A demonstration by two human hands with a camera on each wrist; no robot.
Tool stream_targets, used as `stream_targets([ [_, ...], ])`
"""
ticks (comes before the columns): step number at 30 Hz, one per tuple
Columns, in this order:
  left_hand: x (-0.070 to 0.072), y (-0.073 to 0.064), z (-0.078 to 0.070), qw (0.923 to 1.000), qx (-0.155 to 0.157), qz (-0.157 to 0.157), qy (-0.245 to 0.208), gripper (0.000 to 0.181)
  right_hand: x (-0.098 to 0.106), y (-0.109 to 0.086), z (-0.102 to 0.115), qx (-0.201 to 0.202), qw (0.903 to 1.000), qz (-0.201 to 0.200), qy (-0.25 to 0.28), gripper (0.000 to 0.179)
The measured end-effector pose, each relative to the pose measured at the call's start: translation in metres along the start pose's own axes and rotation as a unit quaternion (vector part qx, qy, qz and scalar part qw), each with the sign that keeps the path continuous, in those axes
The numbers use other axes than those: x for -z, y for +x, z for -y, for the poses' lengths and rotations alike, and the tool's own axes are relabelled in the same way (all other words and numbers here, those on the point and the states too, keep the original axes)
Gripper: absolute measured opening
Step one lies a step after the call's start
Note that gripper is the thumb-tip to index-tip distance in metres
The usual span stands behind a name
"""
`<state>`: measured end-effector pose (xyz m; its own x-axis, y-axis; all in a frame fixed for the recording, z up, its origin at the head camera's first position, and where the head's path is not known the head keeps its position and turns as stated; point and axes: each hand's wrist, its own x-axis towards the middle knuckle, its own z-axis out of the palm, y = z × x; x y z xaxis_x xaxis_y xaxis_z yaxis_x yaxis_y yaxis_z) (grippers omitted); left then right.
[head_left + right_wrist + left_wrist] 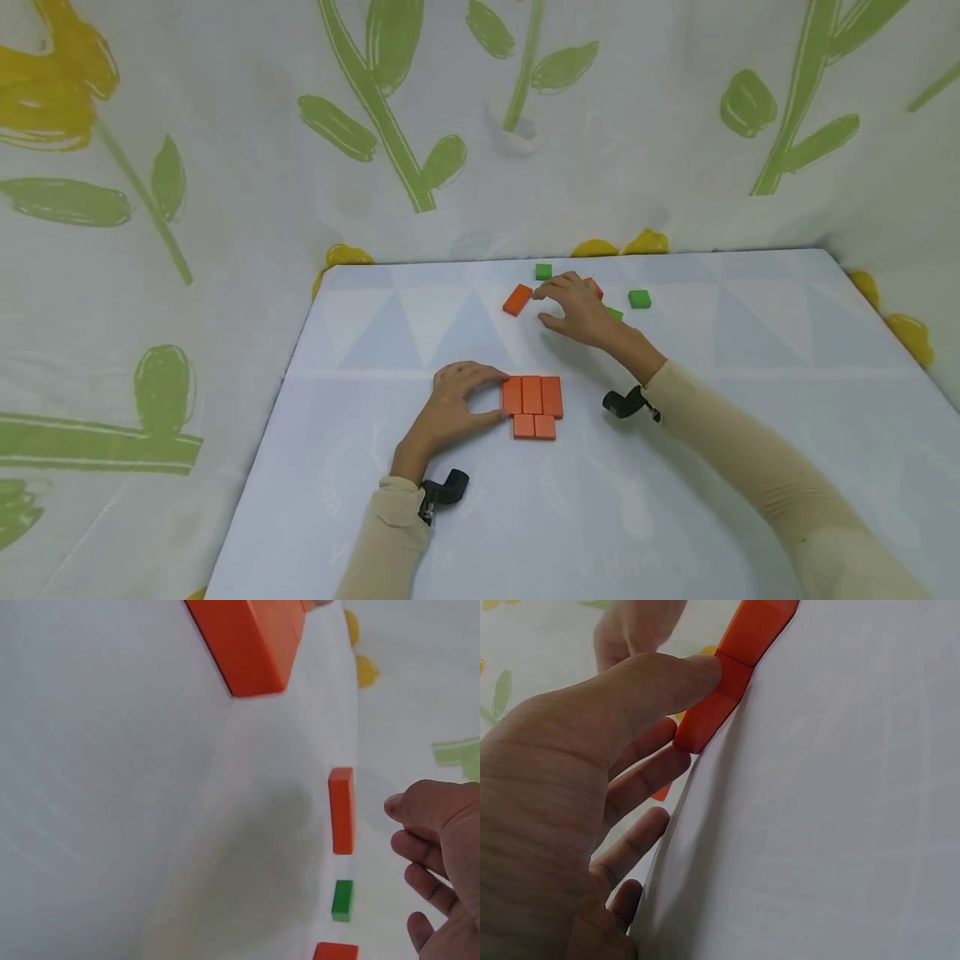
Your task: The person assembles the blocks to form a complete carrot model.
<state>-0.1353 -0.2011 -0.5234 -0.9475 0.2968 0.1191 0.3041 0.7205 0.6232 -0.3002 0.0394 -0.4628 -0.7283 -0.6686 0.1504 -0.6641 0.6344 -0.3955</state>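
Observation:
Orange blocks lie together on the table: three longer ones side by side, with two shorter blocks [534, 427] against their near ends. My left hand [450, 404] pinches the leftmost longer block [512, 395] between thumb and forefinger, one at each end; in the left wrist view the thumb overlaps that block [705, 720]. Farther back, my right hand [577, 308] is held above the table, fingers slightly bent and apart, holding nothing. Just left of its fingertips lies a loose orange block [517, 300]. Another orange block [594, 287] is partly hidden behind this hand.
Small green blocks lie near the table's back edge: one behind the right hand [543, 272], another to its right [640, 299], and one partly covered by the hand [615, 314]. A flower-patterned cloth [247, 167] hangs behind the white table [360, 433].

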Motion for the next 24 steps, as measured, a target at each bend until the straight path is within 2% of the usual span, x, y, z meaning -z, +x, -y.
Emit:
stream_targets([
  [9, 0.0, -0.001, 0.001, 0.9999, -0.01, -0.008, -0.004, 0.05, -0.006, 0.04, -0.016, 0.003, 0.9977, 0.062, 0.029, 0.04],
  [14, -0.001, 0.0, 0.001, 0.9999, -0.012, -0.005, 0.005, 0.05, -0.011, 0.051, -0.019, -0.019, 0.9943, 0.105, -0.001, 0.042],
  [20, 0.0, 0.0, -0.001, 0.9999, -0.011, -0.005, 0.0, 0.051, -0.014, 0.049, -0.018, -0.038, 0.9955, 0.084, -0.024, 0.037],
  [24, 0.002, -0.002, 0.001, 1.0, -0.004, -0.003, -0.003, 0.05, -0.014, 0.046, -0.017, -0.027, 0.9971, 0.069, -0.019, 0.033],
])
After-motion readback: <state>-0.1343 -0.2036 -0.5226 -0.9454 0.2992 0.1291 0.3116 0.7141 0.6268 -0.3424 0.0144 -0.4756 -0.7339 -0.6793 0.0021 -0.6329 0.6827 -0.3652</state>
